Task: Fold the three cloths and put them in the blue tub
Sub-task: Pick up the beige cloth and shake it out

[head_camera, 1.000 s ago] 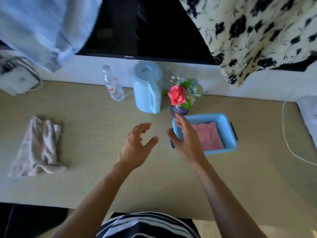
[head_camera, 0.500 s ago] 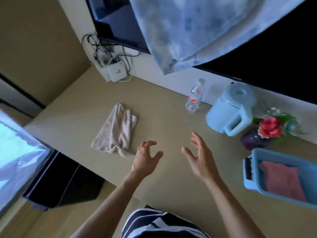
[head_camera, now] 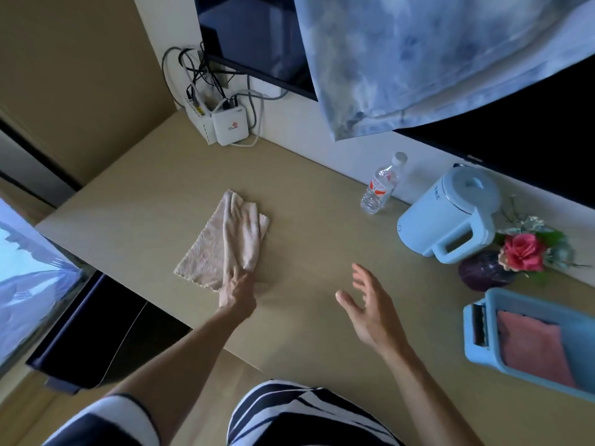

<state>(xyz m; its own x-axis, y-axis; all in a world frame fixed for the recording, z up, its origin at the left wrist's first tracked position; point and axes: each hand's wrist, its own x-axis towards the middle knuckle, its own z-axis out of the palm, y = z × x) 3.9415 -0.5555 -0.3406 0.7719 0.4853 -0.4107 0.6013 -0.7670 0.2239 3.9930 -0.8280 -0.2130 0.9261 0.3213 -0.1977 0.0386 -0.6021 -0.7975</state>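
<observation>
Beige wooden table (head_camera: 306,226) fills most of the view, and it stands against a white wall. On its left part lies a crumpled beige cloth (head_camera: 222,243), not folded, with one half bunched in long ridges. The left hand (head_camera: 236,294) touches the near corner of this cloth. Its fingers are close together and point into the folds; if they pinch the fabric or only rest on it, I cannot tell. The right hand (head_camera: 370,307) hovers over the bare middle of the table, well apart from the cloth. Its palm faces left, the fingers are spread and relaxed, and it holds nothing.

At the right edge of the view stands the blue tub (head_camera: 471,336), with a folded pink cloth (head_camera: 531,346) lying flat inside it. Just behind the tub is a dark purple vase (head_camera: 483,275) with a red flower (head_camera: 523,252). Beside the vase is a light blue kettle (head_camera: 447,214), its handle turned toward the person. A clear plastic bottle (head_camera: 381,188) stands upright to the left of the kettle, near the wall.

In the far left corner a white router (head_camera: 230,127) leans at the wall, with many cables above it. A dark screen (head_camera: 257,37) hangs on the wall, and a pale blue fabric (head_camera: 418,53) drapes over part of it. At the bottom a striped shirt (head_camera: 289,416) shows.
</observation>
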